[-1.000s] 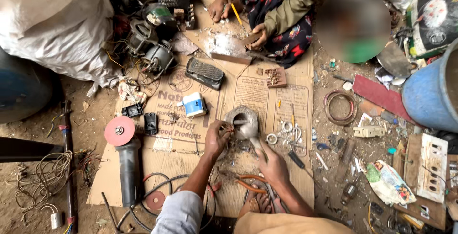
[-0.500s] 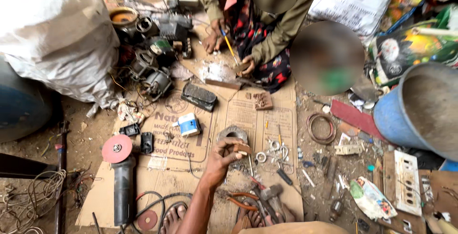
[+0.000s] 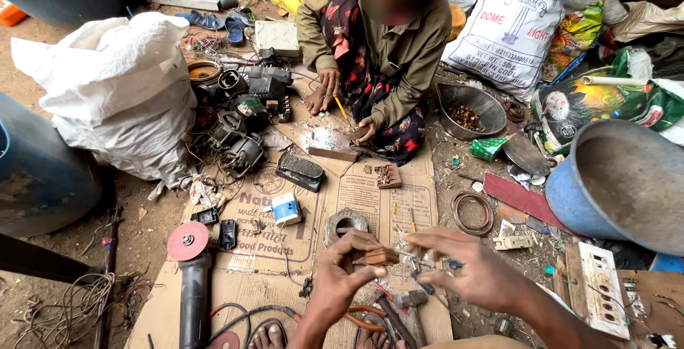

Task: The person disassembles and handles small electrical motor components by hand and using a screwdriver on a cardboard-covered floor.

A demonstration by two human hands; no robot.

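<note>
Left hand [image 3: 349,267] pinching small brown block [image 3: 381,256], long axis lying roughly level, pointing toward right hand [image 3: 474,271]. Right hand's grip spreading, fingers [image 3: 427,238] hovering just beside block's right end, holding nothing clear. Block sitting above cardboard sheet [image 3: 285,285], near metal ring part [image 3: 345,224].
</note>
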